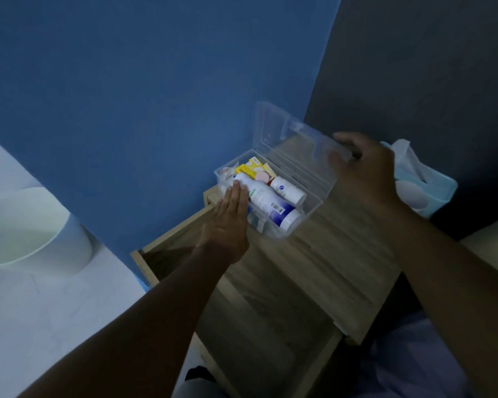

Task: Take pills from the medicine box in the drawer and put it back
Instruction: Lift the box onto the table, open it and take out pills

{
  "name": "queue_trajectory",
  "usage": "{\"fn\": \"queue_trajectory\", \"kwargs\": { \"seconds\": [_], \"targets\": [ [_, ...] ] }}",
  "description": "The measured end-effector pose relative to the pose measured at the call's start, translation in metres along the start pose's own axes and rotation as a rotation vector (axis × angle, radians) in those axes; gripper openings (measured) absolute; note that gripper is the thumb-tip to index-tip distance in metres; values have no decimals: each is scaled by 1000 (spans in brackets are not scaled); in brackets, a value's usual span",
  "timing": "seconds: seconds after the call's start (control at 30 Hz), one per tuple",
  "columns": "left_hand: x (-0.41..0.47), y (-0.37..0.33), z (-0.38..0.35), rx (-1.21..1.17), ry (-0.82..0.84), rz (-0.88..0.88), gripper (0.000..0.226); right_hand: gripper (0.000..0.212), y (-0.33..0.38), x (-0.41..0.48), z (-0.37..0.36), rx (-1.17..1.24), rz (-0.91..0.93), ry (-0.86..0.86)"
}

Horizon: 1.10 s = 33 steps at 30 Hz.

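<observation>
Head view: the clear plastic medicine box [305, 216] sits at centre frame on the wooden cabinet top [322, 271], its transparent lid [293, 150] raised toward the upper right; the left hand [230, 216] lies flat, fingers straight and together, fingertips touching the large white bottle [268, 202] inside the box, grasping nothing; the right hand [365, 173], right of centre, pinches the lid's edge between curled fingers; a smaller white bottle [288, 189] and yellow packet [252, 168] lie beside it; the open drawer [167, 262] shows at lower left of the box.
</observation>
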State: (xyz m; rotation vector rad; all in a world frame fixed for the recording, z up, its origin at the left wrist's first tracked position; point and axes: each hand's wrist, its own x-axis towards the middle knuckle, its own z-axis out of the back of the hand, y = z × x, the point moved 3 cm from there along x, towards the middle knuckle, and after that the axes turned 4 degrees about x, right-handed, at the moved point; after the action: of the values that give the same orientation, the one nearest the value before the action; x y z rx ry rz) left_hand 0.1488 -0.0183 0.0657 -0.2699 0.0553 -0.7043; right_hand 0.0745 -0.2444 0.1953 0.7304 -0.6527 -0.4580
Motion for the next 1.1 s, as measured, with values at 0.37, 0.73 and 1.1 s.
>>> {"fn": "queue_trajectory", "kwargs": {
  "seconds": [0.37, 0.73, 1.1],
  "targets": [
    [2, -1, 0, 157, 34, -40, 83, 71, -82, -32, -67, -88, -375, 164],
    [-1, -5, 3, 122, 15, -1, 82, 45, -3, -3, -85, -213, 342, 323],
    [0, -5, -3, 95, -13, -8, 78, 26, 7, 38, -135, -306, 535, 773]
  ]
}}
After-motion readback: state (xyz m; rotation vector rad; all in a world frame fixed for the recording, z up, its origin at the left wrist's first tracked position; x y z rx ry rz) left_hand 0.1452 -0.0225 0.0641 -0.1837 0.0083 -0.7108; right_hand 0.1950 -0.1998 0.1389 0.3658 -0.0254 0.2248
